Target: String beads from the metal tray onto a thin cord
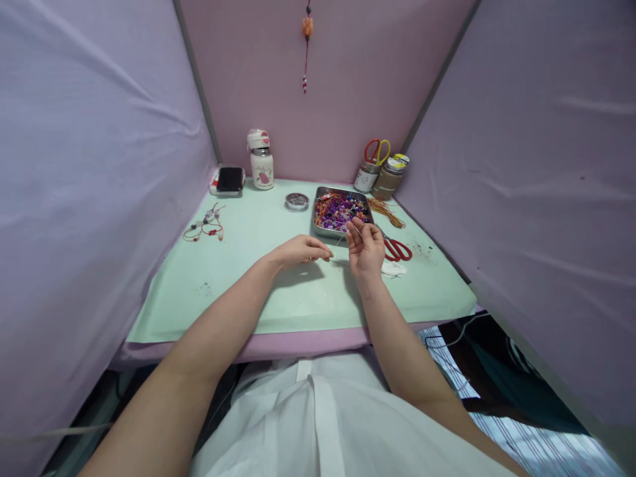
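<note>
Over the middle of the pale green table cover, a thin pale thread (338, 241) runs between my two hands. My left hand (302, 250) is palm down, with its fingertips pinched on the thread's lower end. Higher and to the right, my right hand (366, 246) is turned palm up, its thumb and index finger closed on the other end. Just behind the hands stands a metal tray (328, 232) of purple, orange and dark beads (340, 211). Red-handled scissors (397, 250) lie right of my right hand, beside a small white bundle (394, 269).
Strung bead pieces (206, 225) lie at left. Along the back are a phone-like black item (231, 179), a white bottle (263, 165), a round tin (297, 201), a can with scissors (366, 179) and a jar (389, 182). An orange tassel (387, 213) lies beside the tray.
</note>
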Available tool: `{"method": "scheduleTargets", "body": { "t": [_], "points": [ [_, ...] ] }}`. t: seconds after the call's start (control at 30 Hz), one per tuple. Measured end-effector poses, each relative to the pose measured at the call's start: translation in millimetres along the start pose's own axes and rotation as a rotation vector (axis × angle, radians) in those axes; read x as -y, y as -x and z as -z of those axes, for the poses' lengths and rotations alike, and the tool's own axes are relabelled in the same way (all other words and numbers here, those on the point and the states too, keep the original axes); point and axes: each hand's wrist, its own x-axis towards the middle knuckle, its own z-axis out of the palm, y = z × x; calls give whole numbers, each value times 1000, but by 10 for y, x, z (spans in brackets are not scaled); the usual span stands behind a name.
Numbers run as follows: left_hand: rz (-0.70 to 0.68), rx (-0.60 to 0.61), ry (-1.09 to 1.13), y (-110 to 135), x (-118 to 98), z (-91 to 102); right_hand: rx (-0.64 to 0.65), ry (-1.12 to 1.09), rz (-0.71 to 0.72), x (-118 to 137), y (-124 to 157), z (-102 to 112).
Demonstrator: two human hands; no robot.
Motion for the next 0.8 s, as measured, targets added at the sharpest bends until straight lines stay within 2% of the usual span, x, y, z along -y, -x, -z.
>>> {"method": "scheduleTargets", "body": {
  "t": [0.13, 0.27, 0.4, 0.47, 0.57, 0.63, 0.7, 0.8],
  "points": [
    [-96, -32, 51, -12, 1, 5, -19, 67, -121, -57, 4, 5],
    [-265, -93, 165, -26, -3, -16, 79, 122, -324, -102, 37, -12],
    [-242, -88, 233, -28, -14, -59, 200, 191, -405, -142, 84, -27],
    [-231, -123, 274, -34, -18, -74, 152, 305, -310, -159, 91, -15],
    [-219, -193, 297, -63, 3, -70, -25, 569, 44, -162, 91, 11],
    [-218, -228, 275, -90, 36, -53, -63, 663, 233, -152, 101, 12],
    [-237, -238, 217, -111, 70, -39, 19, 599, 240, -144, 124, -7],
    [-261, -240, 123, -120, 92, -36, 212, 382, 43, -157, 170, -57]
  ]
}}
